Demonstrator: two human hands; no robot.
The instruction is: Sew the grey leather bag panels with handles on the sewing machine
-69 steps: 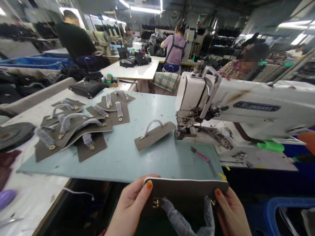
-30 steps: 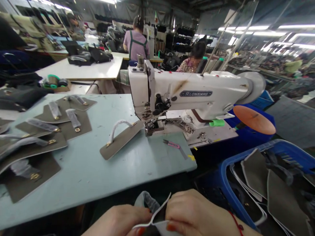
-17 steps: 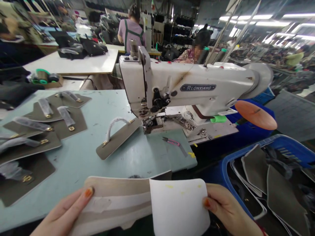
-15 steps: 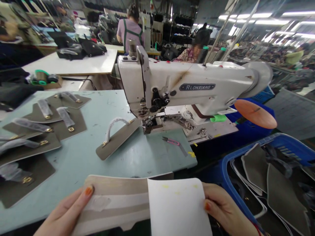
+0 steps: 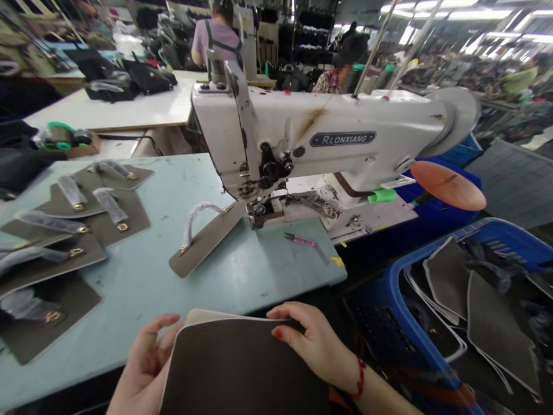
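Both my hands hold a dark brown bag panel (image 5: 242, 369) with a pale edge, just past the near edge of the pale green table (image 5: 138, 288). My left hand (image 5: 147, 363) supports its left side from below. My right hand (image 5: 315, 346), with a red string on the wrist, grips the top edge. Any hardware or handle on this panel is hidden. Ahead on the table, a taupe flap with a white handle (image 5: 207, 242) lies against the presser foot of a white Rlonxiang sewing machine (image 5: 319, 132).
Several similar flaps (image 5: 82, 213) lie at the table's left. Pink-handled thread snips (image 5: 300, 240) sit near the machine. To the right, a blue crate (image 5: 415, 305) holds grey panels. A co-worker (image 5: 218, 40) sits at the far table, and another person (image 5: 341, 72) sits behind the machine.
The panel has turned over, so its dark face now shows and the pale face and white sheet are hidden. My right hand has moved up to its top edge. The view has barely moved.
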